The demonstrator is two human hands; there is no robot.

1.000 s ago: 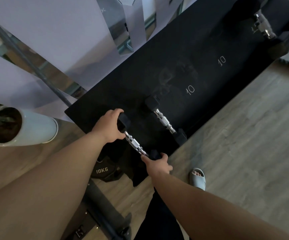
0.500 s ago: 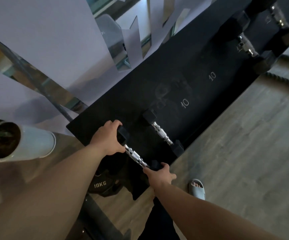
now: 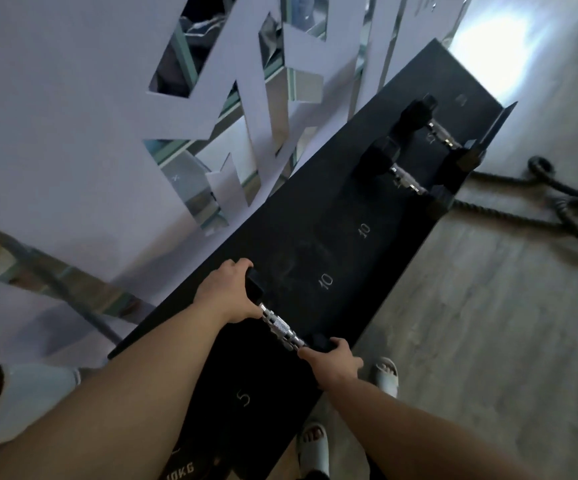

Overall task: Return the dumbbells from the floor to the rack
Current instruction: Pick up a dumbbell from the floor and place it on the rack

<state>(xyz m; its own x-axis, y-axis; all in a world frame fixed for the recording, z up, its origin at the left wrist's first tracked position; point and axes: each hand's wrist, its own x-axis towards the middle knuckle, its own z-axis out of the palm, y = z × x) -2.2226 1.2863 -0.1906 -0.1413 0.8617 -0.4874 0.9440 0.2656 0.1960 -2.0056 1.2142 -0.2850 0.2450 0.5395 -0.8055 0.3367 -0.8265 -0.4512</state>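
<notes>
A dumbbell with a chrome handle (image 3: 280, 329) and black ends lies across the near part of the black rack shelf (image 3: 367, 188). My left hand (image 3: 227, 294) grips its far head and my right hand (image 3: 332, 358) grips its near head at the shelf's front edge. It sits between a painted "5" (image 3: 243, 398) and a painted "10" (image 3: 326, 280). Two bigger dumbbells (image 3: 403, 178) rest at the shelf's far right end. My left forearm hides the shelf to the left of the held dumbbell.
A dark weight marked 10KG (image 3: 180, 474) lies low under the shelf. A thick black rope (image 3: 557, 202) trails on the wooden floor at the right. A white plant pot (image 3: 21, 393) stands at the left. My feet in white slippers (image 3: 386, 374) are beside the rack.
The view has swung right and up along the rack, showing its far end. The second small dumbbell beside the held one is out of sight now. Both hands keep their grip.
</notes>
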